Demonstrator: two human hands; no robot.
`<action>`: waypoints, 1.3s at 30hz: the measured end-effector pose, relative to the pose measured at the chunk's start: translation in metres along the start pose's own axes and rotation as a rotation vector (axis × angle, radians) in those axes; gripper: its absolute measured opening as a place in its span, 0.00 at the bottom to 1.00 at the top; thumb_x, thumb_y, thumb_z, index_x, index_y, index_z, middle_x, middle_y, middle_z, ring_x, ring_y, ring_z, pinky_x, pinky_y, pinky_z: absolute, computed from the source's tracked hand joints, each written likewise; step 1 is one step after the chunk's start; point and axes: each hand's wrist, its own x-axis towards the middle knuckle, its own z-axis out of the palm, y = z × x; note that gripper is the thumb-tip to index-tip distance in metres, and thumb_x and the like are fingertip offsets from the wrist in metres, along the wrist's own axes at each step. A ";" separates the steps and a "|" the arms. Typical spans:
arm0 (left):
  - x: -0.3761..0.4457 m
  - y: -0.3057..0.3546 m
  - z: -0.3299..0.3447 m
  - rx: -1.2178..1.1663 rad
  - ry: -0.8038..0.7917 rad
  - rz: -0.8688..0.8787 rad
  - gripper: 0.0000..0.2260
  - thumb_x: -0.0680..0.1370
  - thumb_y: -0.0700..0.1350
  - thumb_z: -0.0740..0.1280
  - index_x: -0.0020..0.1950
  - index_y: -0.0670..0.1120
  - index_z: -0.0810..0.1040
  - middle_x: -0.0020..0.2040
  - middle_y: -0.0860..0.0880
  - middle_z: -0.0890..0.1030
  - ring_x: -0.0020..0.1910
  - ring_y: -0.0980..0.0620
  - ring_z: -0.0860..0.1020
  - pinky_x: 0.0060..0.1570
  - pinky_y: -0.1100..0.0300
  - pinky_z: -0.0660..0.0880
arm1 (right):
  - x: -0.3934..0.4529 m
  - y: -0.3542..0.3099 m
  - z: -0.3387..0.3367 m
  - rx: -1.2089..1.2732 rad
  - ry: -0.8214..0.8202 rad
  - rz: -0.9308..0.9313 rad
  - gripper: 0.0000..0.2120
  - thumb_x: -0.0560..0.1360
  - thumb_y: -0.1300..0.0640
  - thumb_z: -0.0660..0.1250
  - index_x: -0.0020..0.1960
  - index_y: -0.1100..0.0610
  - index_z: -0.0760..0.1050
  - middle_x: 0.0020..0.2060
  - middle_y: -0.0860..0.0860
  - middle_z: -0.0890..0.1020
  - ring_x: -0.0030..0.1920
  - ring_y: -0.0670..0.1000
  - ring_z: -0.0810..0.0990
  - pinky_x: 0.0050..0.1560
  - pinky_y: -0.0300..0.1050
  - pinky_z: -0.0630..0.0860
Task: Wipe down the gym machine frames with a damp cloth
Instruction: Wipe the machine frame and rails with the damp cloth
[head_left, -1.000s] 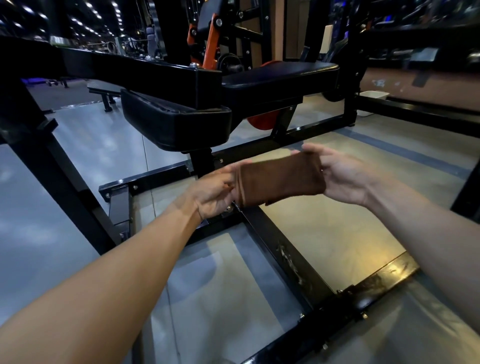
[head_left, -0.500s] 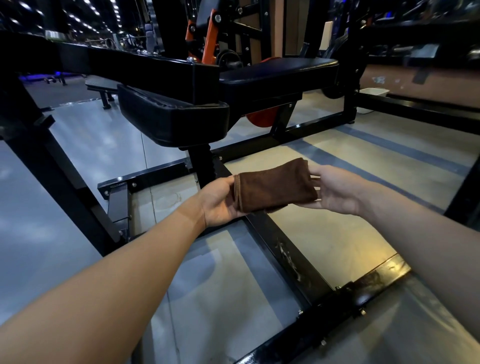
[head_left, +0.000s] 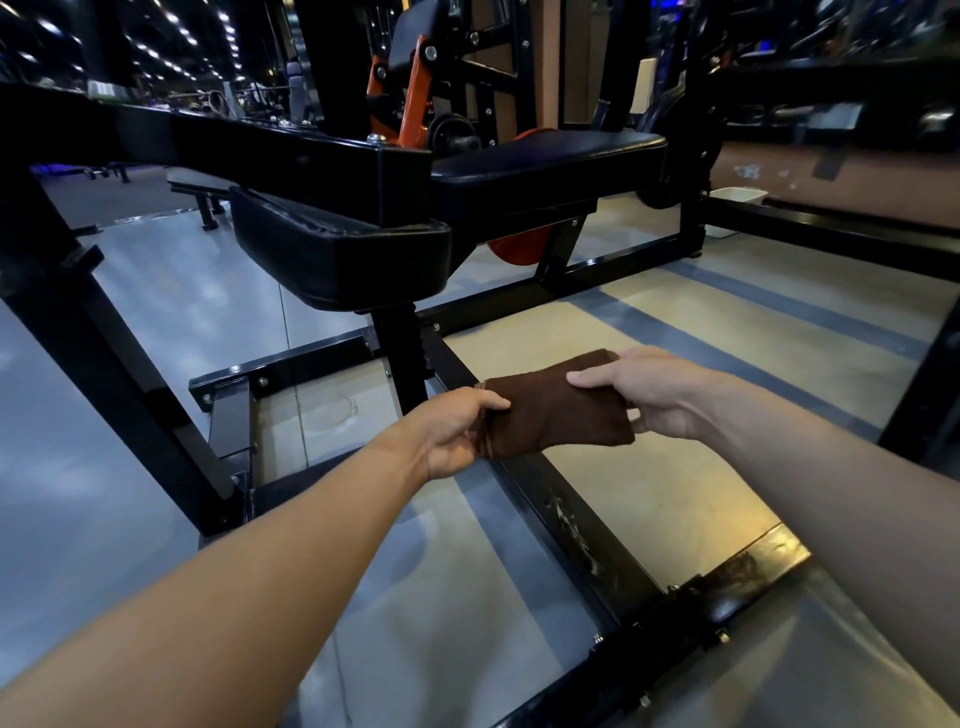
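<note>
Cloth (head_left: 556, 413) folded, held in air above floor rail (head_left: 582, 540); left hand (head_left: 457, 434) pinching one end, right hand (head_left: 652, 392) gripping other; no contact with frame; rail scuffed; wiping apparently pending.

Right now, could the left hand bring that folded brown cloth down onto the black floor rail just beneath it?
Probably yes. The left hand grips one end of the folded brown cloth, which hangs directly over the black steel floor rail. Nothing shows between them. The right hand holding the other end would need to follow or let go.
</note>
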 end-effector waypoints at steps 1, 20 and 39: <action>0.001 -0.001 0.000 0.043 0.038 -0.040 0.07 0.83 0.42 0.64 0.58 0.41 0.78 0.47 0.42 0.83 0.44 0.48 0.82 0.60 0.45 0.80 | 0.000 -0.002 0.003 -0.013 0.026 -0.044 0.13 0.78 0.56 0.74 0.61 0.55 0.78 0.53 0.53 0.86 0.55 0.54 0.83 0.56 0.54 0.80; -0.006 0.003 0.006 -0.230 -0.042 0.012 0.12 0.85 0.43 0.61 0.54 0.39 0.82 0.49 0.41 0.87 0.46 0.45 0.85 0.50 0.49 0.80 | -0.004 0.003 0.030 -0.062 0.013 -0.163 0.20 0.82 0.43 0.66 0.70 0.51 0.74 0.62 0.49 0.79 0.60 0.50 0.80 0.53 0.44 0.80; 0.002 -0.003 0.027 -0.034 0.092 0.035 0.14 0.85 0.53 0.59 0.55 0.46 0.80 0.55 0.42 0.85 0.52 0.45 0.83 0.52 0.45 0.82 | 0.006 0.031 0.054 -0.753 0.285 -0.606 0.16 0.81 0.58 0.62 0.67 0.46 0.74 0.53 0.50 0.71 0.46 0.53 0.78 0.51 0.51 0.81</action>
